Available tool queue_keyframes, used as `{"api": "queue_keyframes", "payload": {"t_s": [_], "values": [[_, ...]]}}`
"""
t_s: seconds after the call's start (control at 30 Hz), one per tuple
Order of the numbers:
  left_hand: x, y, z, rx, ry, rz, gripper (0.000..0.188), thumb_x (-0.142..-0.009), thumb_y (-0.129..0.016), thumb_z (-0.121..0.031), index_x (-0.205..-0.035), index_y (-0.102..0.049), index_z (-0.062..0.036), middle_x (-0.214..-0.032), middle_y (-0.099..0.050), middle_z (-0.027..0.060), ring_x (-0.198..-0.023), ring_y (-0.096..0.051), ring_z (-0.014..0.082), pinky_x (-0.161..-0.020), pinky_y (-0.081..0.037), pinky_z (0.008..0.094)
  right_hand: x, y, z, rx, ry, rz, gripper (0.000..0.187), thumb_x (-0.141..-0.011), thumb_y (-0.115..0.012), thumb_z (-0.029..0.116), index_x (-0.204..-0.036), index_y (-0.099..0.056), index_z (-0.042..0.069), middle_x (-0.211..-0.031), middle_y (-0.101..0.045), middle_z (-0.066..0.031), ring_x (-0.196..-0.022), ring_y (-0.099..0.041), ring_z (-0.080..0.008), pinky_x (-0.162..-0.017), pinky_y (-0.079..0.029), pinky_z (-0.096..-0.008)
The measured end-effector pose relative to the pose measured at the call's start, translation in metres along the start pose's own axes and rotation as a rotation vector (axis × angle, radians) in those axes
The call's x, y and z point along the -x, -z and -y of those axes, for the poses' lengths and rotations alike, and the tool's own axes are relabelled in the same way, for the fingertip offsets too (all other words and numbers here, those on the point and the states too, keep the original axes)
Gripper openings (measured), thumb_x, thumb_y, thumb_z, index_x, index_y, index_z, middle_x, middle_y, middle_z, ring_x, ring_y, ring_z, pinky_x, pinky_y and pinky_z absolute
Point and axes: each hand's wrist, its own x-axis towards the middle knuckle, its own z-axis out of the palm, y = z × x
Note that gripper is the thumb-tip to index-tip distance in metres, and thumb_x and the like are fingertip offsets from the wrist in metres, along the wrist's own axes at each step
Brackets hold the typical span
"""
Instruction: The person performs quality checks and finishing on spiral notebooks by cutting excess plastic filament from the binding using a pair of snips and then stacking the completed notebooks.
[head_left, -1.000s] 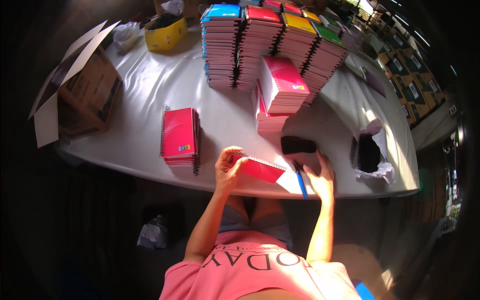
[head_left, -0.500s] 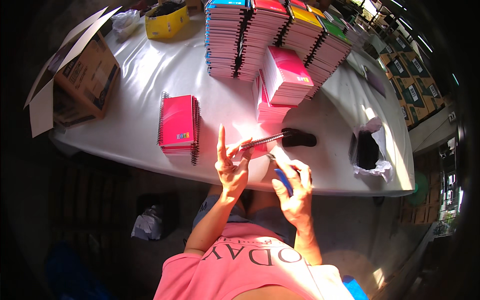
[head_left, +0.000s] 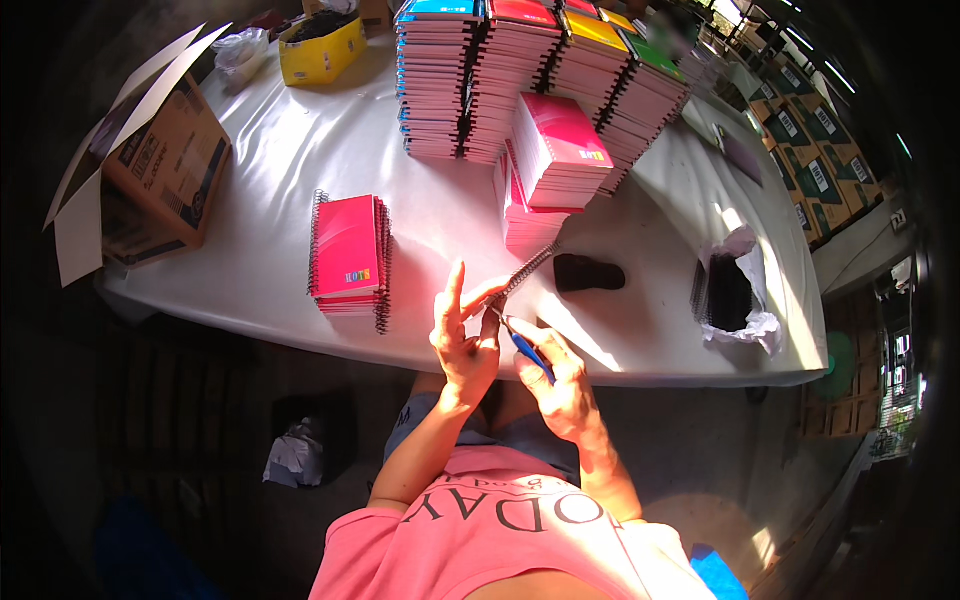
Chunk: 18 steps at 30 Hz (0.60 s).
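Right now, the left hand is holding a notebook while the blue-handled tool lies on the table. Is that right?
Not quite. The left hand is holding a notebook, but the blue-handled tool isn't lying on the table: the head view shows it in the right hand.

White-covered table (head_left: 260, 250): open cardboard box (head_left: 165, 180) at left, yellow box (head_left: 325, 62) behind, red spiral notebook pile (head_left: 345, 250), tall notebook stacks (head_left: 515, 75) at back, red-covered stack (head_left: 563, 150) before them, black oblong object (head_left: 590, 272), paper-wrapped bundle (head_left: 728, 290) right
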Motion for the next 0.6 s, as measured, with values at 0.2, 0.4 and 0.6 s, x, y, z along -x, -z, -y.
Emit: {"api": "queue_keyframes", "payload": {"t_s": [0.2, 0.4, 0.6], "values": [[-0.003, -0.001, -0.009, 0.013, 0.103, -0.129, 0.082, -0.074, -0.065, 0.014, -0.143, -0.026, -0.0077, -0.109, -0.065, 0.0112, -0.078, -0.057, 0.0117, -0.074, -0.048, 0.0226, 0.005, 0.005, -0.014, -0.45, -0.266, 0.114, 0.04, -0.095, -0.053, 0.026, -0.128, -0.05, 0.005, -0.101, -0.06, -0.0109, -0.086, -0.059, -0.0207, -0.079, -0.045, -0.0285], [-0.014, 0.014, -0.016, 0.407, 0.373, -0.257, 0.078, -0.079, -0.071, 0.003, -0.143, -0.029, -0.0121, -0.099, -0.059, 0.002, -0.077, -0.054, 0.0044, -0.069, -0.045, 0.0174, 0.022, 0.039, -0.055, 0.442, -0.062, -0.325, 0.036, -0.092, -0.055, 0.018, -0.126, -0.053, 0.007, -0.114, -0.053, -0.0156, -0.104, -0.054, -0.0334, -0.089, -0.044, -0.0398], [-0.02, 0.032, -0.014, 0.485, 0.518, -0.28, 0.048, -0.088, -0.063, -0.004, -0.133, -0.046, -0.004, -0.1, -0.06, -0.0003, -0.083, -0.053, 0.0012, -0.07, -0.044, 0.0159, 0.044, 0.06, -0.107, 1.068, -0.617, -0.231, 0.048, -0.09, -0.053, 0.041, -0.134, -0.048, 0.023, -0.141, -0.034, -0.0105, -0.132, -0.032, -0.0315, -0.101, -0.015, -0.069]]}}
